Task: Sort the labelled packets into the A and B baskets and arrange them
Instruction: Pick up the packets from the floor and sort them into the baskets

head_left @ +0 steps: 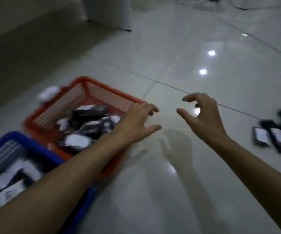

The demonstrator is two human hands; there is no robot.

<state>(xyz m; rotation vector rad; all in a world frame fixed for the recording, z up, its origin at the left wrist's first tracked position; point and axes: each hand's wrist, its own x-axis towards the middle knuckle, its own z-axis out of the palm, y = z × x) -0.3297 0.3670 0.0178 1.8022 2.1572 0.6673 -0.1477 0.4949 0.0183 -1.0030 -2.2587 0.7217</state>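
Two baskets sit on the floor [187, 166] at my left: a red basket [79, 98] and, nearer to me, a blue basket [26, 144], touching each other at one side. Both hold dark packets with white labels. The frame is smeared, so I cannot read any writing on the labels, nor find an A or B mark on either basket. In the red one I can make out roughly five packets [92, 124]; the pile in the blue one [18, 179] is too blurred for me to count.

My left hand [136, 122] hangs over the near right corner of the red basket, fingers loosely spread and slightly curled, holding nothing. My right hand [202, 115] hovers above bare tile just beside it, fingers hooked apart, thumb out, also holding nothing.

More packets [274, 135] lie on the floor at the far right, well apart from the baskets; two white labels face up plainly there, others run past the edge. A small white object [49, 94] lies just behind the red basket.
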